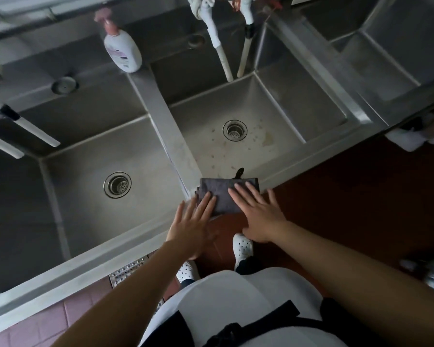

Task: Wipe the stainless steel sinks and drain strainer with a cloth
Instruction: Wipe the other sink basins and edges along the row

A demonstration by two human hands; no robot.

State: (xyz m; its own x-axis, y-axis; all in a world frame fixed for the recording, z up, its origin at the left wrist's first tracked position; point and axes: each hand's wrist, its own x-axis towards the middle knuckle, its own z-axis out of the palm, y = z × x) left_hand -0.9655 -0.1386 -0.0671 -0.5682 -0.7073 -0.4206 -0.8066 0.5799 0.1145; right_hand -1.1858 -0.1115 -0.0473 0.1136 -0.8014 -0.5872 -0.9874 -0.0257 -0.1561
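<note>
Task barely begun: both hands, left (193, 229) & right (258, 214), flat w/ straight fingers on folded cloth (223, 196) at 6 o'clock rim; sink (273, 116) spotted round strainer (234, 130), wiping outstanding.

A: Cloth position?
B: The dark grey cloth (223, 196), folded flat, lies on the near rim between the left sink (85, 196) and middle sink (273, 116).
A: Strainers?
B: Left strainer (117, 184) and middle strainer (234, 130) sit seated in their drains.
</note>
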